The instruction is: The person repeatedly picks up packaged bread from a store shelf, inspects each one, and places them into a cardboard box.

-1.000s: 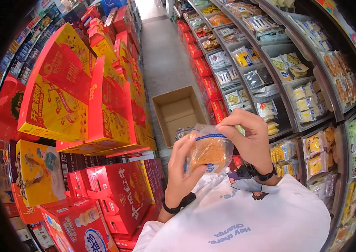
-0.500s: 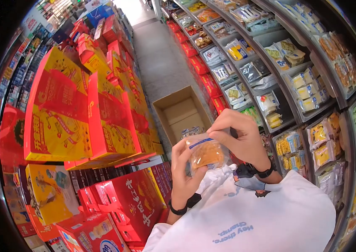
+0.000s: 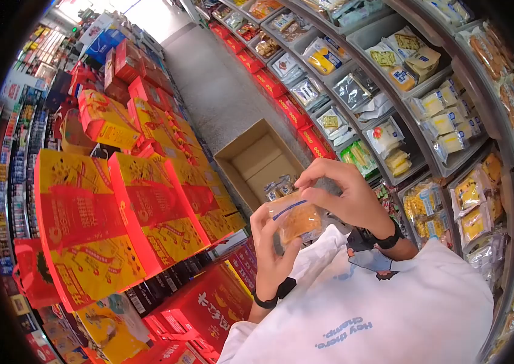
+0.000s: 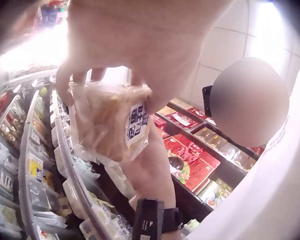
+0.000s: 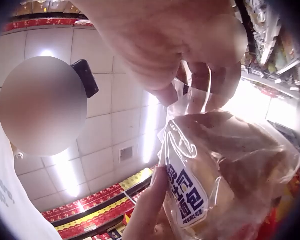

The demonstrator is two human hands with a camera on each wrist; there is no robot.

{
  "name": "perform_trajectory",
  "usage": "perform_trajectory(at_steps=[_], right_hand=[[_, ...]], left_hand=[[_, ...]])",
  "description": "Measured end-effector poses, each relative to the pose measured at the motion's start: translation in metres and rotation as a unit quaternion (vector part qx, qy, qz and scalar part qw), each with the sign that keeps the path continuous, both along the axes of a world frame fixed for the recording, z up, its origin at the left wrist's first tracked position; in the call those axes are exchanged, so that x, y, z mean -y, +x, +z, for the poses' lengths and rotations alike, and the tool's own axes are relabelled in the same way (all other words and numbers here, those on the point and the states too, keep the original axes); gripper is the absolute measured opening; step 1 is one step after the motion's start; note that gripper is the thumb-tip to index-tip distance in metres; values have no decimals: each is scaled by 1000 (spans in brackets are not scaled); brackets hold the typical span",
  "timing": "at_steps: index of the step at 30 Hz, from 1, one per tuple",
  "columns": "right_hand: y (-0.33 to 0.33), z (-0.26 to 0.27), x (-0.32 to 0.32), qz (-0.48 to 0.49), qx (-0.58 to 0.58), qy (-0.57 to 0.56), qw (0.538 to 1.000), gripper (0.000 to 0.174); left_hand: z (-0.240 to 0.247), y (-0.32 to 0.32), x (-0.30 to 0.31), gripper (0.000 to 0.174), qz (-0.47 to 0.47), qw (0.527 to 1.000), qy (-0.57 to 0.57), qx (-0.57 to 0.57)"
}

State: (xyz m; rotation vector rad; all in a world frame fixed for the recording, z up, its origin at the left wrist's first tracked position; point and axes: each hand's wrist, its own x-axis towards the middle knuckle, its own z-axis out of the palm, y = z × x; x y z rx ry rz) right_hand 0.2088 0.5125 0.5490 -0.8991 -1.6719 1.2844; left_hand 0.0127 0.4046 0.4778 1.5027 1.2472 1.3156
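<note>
A clear plastic packet of bread (image 3: 300, 221) with a blue strip near its top is held in front of the chest. My left hand (image 3: 274, 258) grips its left side, thumb on the near face and fingers behind. At the top right corner, my right hand (image 3: 345, 194) pinches the film between thumb and fingers. In the right wrist view the bread packet (image 5: 225, 165) shows a white label with blue characters, and the left thumb lies beside that label. The left wrist view shows the packet (image 4: 110, 120) beneath the left hand's fingers.
An open cardboard box (image 3: 257, 155) with a few small packets (image 3: 278, 187) inside stands on the aisle floor (image 3: 208, 79). Shelf bins of packaged snacks (image 3: 448, 124) line the right. Red and yellow gift boxes (image 3: 96, 242) are stacked along the left.
The head view has turned, so the aisle tilts further left and the gift boxes shift lower. Both hands keep hold of the bread packet, whose top face tilts slightly.
</note>
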Motion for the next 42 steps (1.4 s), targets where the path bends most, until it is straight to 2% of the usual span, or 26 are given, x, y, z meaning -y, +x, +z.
perform_trajectory(at_steps=[4, 10, 13, 15, 17, 18, 21, 23, 24, 28, 32, 35, 40, 42], right_hand=[[22, -15, -28, 29, -28, -68, 997, 23], [46, -45, -61, 31, -77, -97, 992, 30], [51, -51, -73, 35, -42, -97, 994, 34], [49, -51, -80, 39, -56, -117, 991, 38], [46, -59, -86, 35, -68, -130, 989, 45], [45, -54, -91, 59, -56, -157, 984, 41], [33, -52, -101, 45, -109, -157, 981, 31], [26, -49, -109, 77, -110, -142, 981, 23], [25, -43, -115, 92, -62, -95, 989, 17], [7, -50, -123, 104, -70, -113, 986, 20], [-15, -55, -122, 122, -103, -102, 982, 24], [-33, -43, -115, 127, -141, -115, 975, 27], [-55, -45, -113, 158, -151, -107, 970, 32], [-62, -44, -113, 167, -155, -117, 967, 31]], left_hand=[[-7, 10, -30, 55, -3, 1000, -11, -10], [-9, 25, -67, 54, -20, 999, -48, -14], [-6, 36, -81, 53, -13, 997, -45, 62], [2, 37, -92, 53, -13, 997, -56, 44], [-13, 35, -96, 54, 9, 997, -56, 52], [-17, 35, -98, 54, 22, 996, -60, 63], [-13, 36, -101, 52, 56, 989, -69, 120], [-4, 33, -105, 52, 76, 993, -49, 81], [-1, 33, -105, 55, 78, 990, -56, 103], [-4, 18, -108, 54, 89, 980, -75, 163], [5, 0, -107, 53, 97, 985, -54, 131], [1, -13, -105, 53, 99, 982, -45, 155], [2, -31, -99, 74, 120, 985, -23, 121], [4, -35, -98, 74, 127, 982, -19, 138]])
